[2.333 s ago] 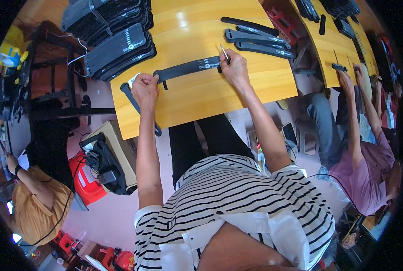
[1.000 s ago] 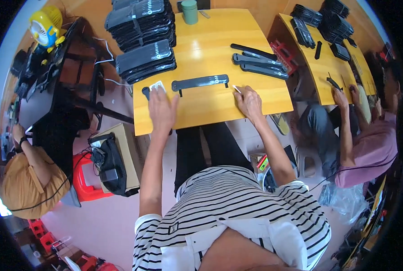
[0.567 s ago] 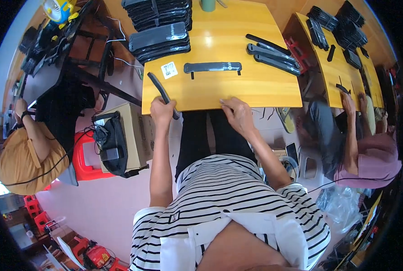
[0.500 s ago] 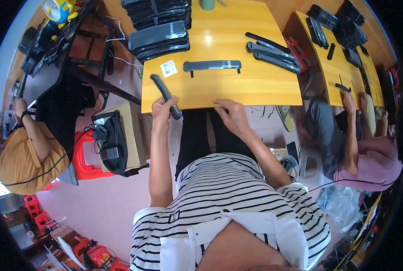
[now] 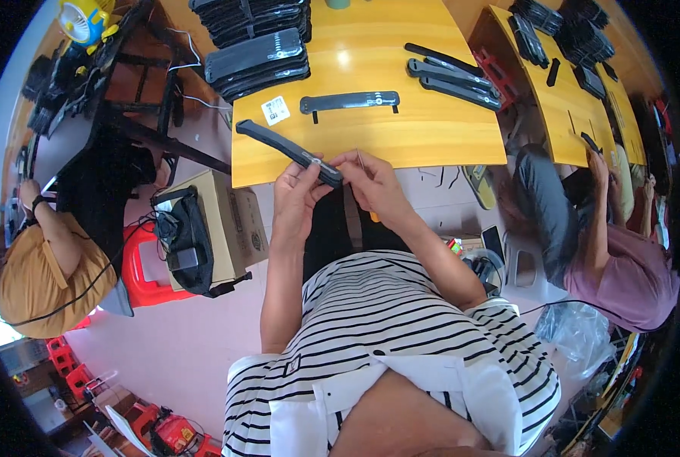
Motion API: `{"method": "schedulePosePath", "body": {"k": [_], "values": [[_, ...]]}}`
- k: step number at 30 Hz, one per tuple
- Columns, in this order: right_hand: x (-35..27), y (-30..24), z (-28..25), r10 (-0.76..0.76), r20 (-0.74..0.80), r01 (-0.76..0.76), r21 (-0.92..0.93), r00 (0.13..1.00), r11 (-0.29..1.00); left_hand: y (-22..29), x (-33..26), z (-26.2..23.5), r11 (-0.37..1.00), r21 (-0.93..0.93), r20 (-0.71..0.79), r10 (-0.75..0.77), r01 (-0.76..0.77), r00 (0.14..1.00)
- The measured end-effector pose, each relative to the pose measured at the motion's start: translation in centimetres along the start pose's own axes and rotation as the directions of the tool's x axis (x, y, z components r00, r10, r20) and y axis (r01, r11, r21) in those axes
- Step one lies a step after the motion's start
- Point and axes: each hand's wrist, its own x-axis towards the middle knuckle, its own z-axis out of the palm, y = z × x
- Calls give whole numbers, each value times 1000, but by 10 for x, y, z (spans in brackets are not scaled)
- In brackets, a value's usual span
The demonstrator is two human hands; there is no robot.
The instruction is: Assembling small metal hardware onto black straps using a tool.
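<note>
Pinching a black strap [image 5: 275, 142] mid-frame is the left hand [image 5: 298, 199]; the right hand [image 5: 378, 186] touches its end, grip unclear; work appears unfinished.

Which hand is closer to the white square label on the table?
Left. The left hand, holding a black strip, is below the white label in the view; the right hand, at that strip's near end, is farther, to its lower right.

Bright light leaves a small white glare on the yellow table [image 5: 439, 141]. Fisheye distortion bends the outer scene, which darkens to black corners.
</note>
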Motion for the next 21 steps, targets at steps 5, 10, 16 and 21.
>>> {"method": "schedulePosePath", "body": {"k": [5,10,16,21], "values": [[-10,-15,-10,-189,6,187,-174,982,967,15,-3,12,993,6,-50,116,-115,992],[-19,-17,-7,-231,-48,202,-336,972,920,19,-8,23,977,16,-104,213,-213,971],[-21,-21,-11,-195,-12,182,-310,981,933,17,-11,27,967,13,-90,253,-253,963],[-19,-18,-9,-300,-52,252,-416,953,874,17,-11,26,958,46,-93,288,-285,953]]}}
